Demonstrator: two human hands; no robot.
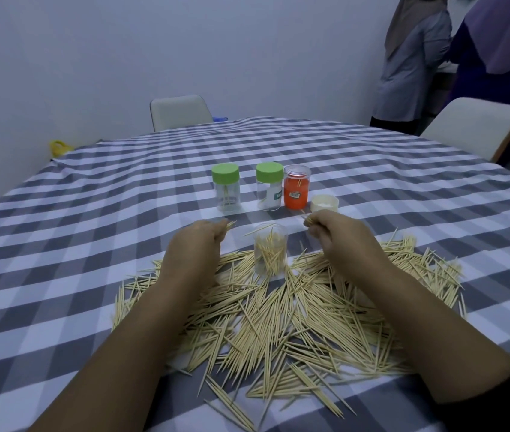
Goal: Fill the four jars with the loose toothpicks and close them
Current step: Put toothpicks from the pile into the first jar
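An open clear jar (270, 249) stands upright between my hands, partly filled with toothpicks. My left hand (199, 241) pinches a few toothpicks just left of its rim. My right hand (338, 236) pinches a small bunch just right of the rim. A wide pile of loose toothpicks (278, 313) covers the cloth under my forearms. Behind stand two clear jars with green lids (225, 188) (269, 186), and an orange jar (297, 187) with a clear top. A white lid (324, 203) lies beside the orange jar.
The table (91, 213) carries a grey and white checked cloth. Two pale chairs (180, 112) (478, 126) stand at the far side. Two people (465, 57) stand at the back right. A yellow object (59, 148) sits past the left edge.
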